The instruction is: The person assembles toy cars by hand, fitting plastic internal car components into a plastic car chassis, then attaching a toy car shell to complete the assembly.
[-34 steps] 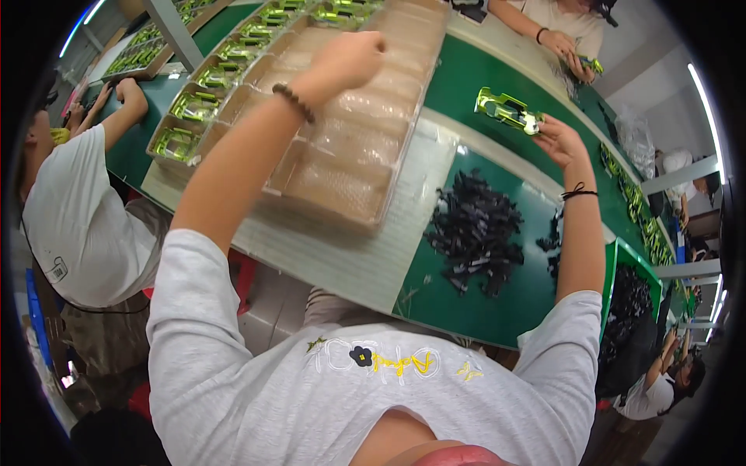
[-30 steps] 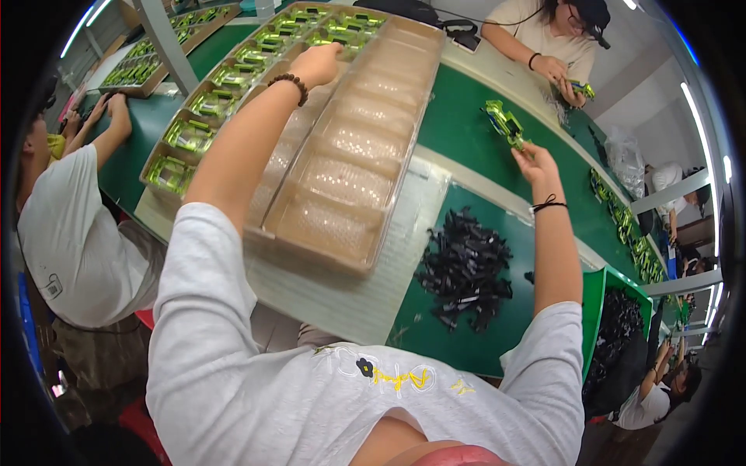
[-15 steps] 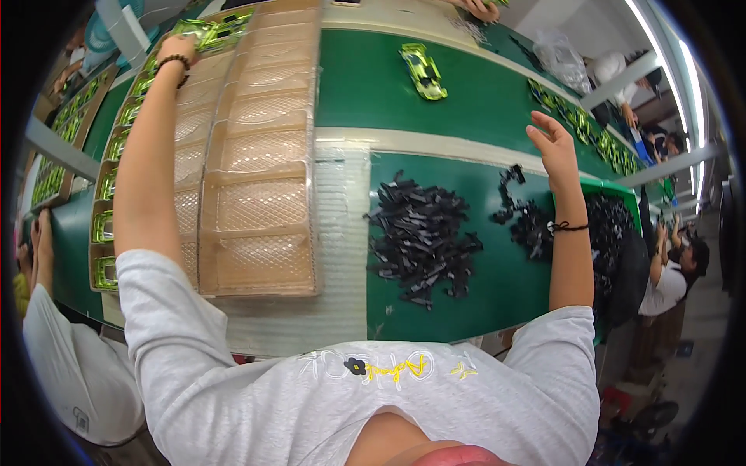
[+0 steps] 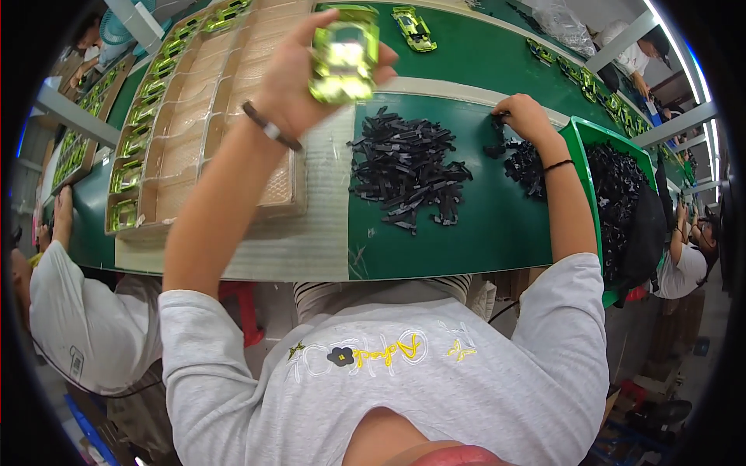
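Observation:
In my left hand (image 4: pixel 289 84) is a shiny lime-green toy car body (image 4: pixel 345 58), raised over the work surface and a little blurred. My thumb and fingers close round its sides. Farther right, my right hand (image 4: pixel 527 118) is pinched at the far end of a loose group of small black plastic parts (image 4: pixel 525 167). A black plastic part (image 4: pixel 495 128) shows at its fingertips. Between the two arms lies a larger heap of long black plastic pieces (image 4: pixel 408 167) on the green table.
A divided tray (image 4: pixel 167 198) stands on the left, green car bodies (image 4: pixel 127 177) lining its left column. A green bin (image 4: pixel 579 147) full of black parts is at my right. Beyond, a green car (image 4: pixel 413 29) and several more lie on the green belt. Other people work on both sides.
My left hand has come from the tray's far end toward the middle, bringing a green car body. My right hand has gone from open and raised to pinching at the black parts.

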Available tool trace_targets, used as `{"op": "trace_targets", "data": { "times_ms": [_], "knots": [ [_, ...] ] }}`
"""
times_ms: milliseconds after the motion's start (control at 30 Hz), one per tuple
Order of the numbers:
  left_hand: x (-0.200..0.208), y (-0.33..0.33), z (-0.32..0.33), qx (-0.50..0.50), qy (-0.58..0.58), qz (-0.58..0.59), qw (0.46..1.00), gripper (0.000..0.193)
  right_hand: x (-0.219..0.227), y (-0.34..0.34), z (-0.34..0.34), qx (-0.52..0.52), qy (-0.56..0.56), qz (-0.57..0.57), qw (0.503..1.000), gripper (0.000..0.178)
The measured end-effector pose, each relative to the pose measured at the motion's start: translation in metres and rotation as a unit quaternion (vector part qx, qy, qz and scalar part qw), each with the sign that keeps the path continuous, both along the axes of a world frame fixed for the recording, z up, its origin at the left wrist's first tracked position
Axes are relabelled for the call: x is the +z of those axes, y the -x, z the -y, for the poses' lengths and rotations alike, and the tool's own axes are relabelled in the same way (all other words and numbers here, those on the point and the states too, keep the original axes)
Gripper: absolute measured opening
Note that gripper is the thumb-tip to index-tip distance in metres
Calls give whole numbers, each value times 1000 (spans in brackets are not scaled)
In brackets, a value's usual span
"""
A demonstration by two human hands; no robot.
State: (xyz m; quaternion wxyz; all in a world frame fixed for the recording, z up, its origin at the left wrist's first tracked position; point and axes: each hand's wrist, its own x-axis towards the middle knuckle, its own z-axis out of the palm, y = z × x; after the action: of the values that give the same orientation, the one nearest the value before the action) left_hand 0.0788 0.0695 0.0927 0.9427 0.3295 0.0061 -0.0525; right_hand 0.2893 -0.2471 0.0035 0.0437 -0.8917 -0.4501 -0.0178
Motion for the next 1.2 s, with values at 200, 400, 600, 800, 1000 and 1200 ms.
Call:
{"op": "trace_targets", "data": {
  "times_ms": [200,400,600,800,1000,1200],
  "knots": [
    [-56,45,66,-22,41,-64,997,40,37,64,-16,45,-202,-58,977,17],
    [-89,51,76,72,-23,-1,997,46,71,187,-77,231,-319,5,919,23],
    [-82,63,67,96,-56,71,991,37,66,198,-97,246,-287,103,920,24],
    [-72,59,33,-189,102,73,974,68,96,190,-89,288,-245,122,918,25],
    [-76,71,40,-164,43,155,973,87,111,209,-96,328,-119,172,921,26],
    [-64,66,39,-86,-106,75,988,72,84,210,-101,301,-189,255,899,28]
  ]
}}
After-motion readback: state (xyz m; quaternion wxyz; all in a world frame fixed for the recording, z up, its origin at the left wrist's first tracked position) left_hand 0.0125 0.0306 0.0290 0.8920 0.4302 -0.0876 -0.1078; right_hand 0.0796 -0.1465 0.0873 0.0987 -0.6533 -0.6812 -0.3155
